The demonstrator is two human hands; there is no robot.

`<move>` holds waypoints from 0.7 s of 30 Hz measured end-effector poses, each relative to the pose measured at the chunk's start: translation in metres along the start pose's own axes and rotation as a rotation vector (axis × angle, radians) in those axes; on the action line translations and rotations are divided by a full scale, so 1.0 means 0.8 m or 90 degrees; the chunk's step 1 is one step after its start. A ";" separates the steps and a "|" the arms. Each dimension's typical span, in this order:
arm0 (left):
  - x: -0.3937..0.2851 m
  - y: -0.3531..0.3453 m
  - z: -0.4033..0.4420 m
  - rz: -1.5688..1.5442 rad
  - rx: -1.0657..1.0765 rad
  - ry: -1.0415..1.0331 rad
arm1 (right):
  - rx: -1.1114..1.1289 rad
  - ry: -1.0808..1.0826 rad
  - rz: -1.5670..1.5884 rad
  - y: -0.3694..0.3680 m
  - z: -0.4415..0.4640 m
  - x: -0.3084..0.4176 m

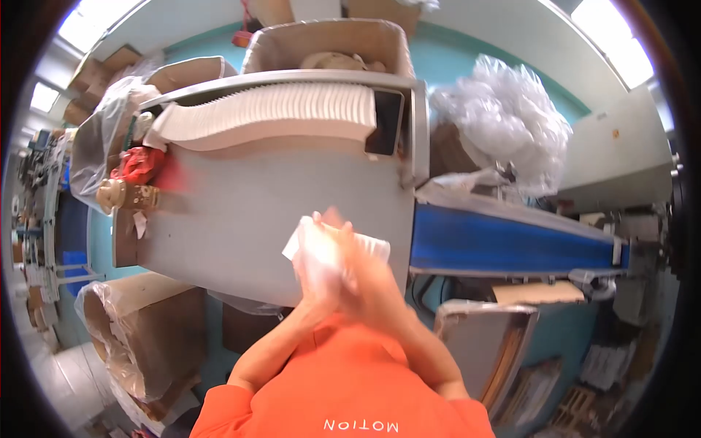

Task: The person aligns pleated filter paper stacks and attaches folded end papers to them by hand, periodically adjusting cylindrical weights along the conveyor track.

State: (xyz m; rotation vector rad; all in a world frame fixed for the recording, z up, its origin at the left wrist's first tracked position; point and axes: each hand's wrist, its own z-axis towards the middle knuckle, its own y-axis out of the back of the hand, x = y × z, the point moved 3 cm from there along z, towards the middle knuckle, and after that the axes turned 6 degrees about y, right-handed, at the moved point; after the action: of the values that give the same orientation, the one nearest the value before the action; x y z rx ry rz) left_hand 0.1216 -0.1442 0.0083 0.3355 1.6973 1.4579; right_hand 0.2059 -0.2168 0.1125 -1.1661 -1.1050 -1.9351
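Note:
My left hand (318,255) and my right hand (365,274) are close together above the front of the grey table, both smeared by motion. Between and behind them is a white ridged piece (377,248), perhaps a short nested stack, sticking out on both sides. The left fingers look closed around it; the right hand presses close against it, its fingers partly hidden. Along the table's back edge lies a long curved row of nested white pieces (277,113), apart from both hands.
A blue conveyor belt (504,237) runs off right from the grey table (241,197). Red plastic (140,165) and a tan tape roll (111,196) sit at its left. A lined carton (328,36) stands behind, clear plastic bags (511,117) back right, another carton (157,328) front left.

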 end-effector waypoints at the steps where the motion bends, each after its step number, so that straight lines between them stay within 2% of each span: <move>1: 0.004 -0.002 0.002 0.015 0.002 -0.003 | -0.095 -0.089 -0.062 0.000 0.010 -0.031; 2: 0.006 -0.003 0.006 0.029 -0.004 -0.009 | -0.160 -0.129 -0.198 0.001 0.004 -0.068; 5: -0.001 0.015 0.006 -0.022 0.043 0.020 | -0.241 -0.263 -0.143 0.020 -0.056 -0.124; 8: 0.006 0.014 0.007 -0.133 0.041 0.004 | -0.212 -0.437 -0.021 0.000 -0.120 -0.165; 9: 0.007 0.014 0.009 -0.203 0.032 -0.006 | -0.230 -0.422 0.039 -0.003 -0.117 -0.151; 10: 0.009 0.015 0.009 -0.271 0.020 -0.014 | -0.278 -0.398 -0.004 -0.010 -0.120 -0.152; 12: 0.028 0.008 0.006 -0.371 0.054 0.127 | -0.318 -0.447 0.037 -0.002 -0.122 -0.155; 14: 0.056 -0.017 0.001 -0.426 0.074 0.248 | -0.339 -0.505 0.261 -0.003 -0.140 -0.178; 15: 0.055 -0.022 0.002 -0.591 0.126 0.308 | -0.345 -0.531 0.373 -0.003 -0.144 -0.183; 18: 0.043 -0.013 0.001 -0.627 0.165 0.303 | -0.377 -0.512 0.531 -0.005 -0.150 -0.178; 19: 0.038 -0.011 0.001 -0.611 0.164 0.298 | -0.389 -0.496 0.490 -0.001 -0.145 -0.171; 21: 0.036 -0.013 0.001 -0.611 0.157 0.270 | -0.345 -0.477 0.233 0.007 -0.133 -0.170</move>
State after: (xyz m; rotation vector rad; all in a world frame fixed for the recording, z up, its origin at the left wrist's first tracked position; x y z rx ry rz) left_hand 0.1081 -0.1269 -0.0136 -0.6413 1.9483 0.6181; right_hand 0.2265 -0.3022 -0.0362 -2.3302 -0.6102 -1.5639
